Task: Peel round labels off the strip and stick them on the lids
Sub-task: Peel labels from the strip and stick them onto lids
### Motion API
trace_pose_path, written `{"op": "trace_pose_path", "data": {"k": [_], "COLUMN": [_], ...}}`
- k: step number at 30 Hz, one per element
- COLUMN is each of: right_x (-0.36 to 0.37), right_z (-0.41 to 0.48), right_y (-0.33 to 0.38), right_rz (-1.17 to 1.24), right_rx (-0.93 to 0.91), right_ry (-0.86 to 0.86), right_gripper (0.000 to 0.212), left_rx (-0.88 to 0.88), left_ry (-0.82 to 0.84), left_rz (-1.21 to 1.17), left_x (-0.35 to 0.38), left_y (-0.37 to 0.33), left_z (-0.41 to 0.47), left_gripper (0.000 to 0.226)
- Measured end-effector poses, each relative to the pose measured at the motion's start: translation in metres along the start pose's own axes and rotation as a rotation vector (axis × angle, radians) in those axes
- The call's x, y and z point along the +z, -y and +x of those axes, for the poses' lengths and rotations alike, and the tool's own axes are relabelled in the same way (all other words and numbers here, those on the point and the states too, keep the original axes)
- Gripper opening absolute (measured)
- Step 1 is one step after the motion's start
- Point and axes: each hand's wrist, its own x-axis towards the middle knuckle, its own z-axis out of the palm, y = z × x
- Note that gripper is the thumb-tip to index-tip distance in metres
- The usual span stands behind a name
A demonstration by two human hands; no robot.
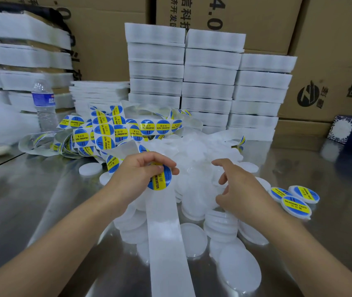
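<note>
"SOLDERING PASTE" and "II" are printed on the round labels (160,179) and labelled lids (296,205); "4.0" is printed on a cardboard box (214,16).

three labelled lids (296,207), one water bottle (44,103), two hands (140,174) (235,194).

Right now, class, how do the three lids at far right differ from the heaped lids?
The three labelled lids wear blue-and-yellow labels; the heaped lids are bare white. The labelled lids form a small group; the heaped lids a big pile. Both are round and white.

Lid heap (194,155) blocks centre; open tabletop (31,200) left.
</note>
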Motion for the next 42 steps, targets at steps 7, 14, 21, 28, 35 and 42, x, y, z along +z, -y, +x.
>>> {"op": "trace_pose_path", "data": {"k": [7,14,21,28,35,42], "right_x": [0.006,0.003,-0.015,-0.023,-0.016,-0.01], "right_z": [-0.003,-0.001,-0.001,-0.002,0.0,-0.003], "right_y": [0.002,0.004,0.01,0.019,0.02,0.025], "right_rz": [-0.092,-0.151,0.367,0.902,1.058,1.088], "right_rx": [-0.036,-0.069,-0.026,0.011,-0.002,-0.003], "right_ry": [-0.016,-0.149,-0.338,-0.313,-0.221,-0.168], "right_gripper": [0.073,0.068,0.052,0.043,0.039,0.042], "left_rx": [0.01,0.021,0.017,-0.033,-0.095,-0.117], "left_ry": [0.013,0.023,0.037,0.035,0.088,0.116], "left_rz": [-0.004,0.0,0.082,0.073,0.073,0.102], "left_x": [0.002,0.002,0.002,0.003,0.004,0.006], "left_y": [0.001,0.003,0.002,0.002,0.0,0.004], "left_z": [0.0,0.001,-0.001,-0.001,-0.003,-0.005], "left_gripper": [0.041,0.049,0.056,0.053,0.024,0.033]}}
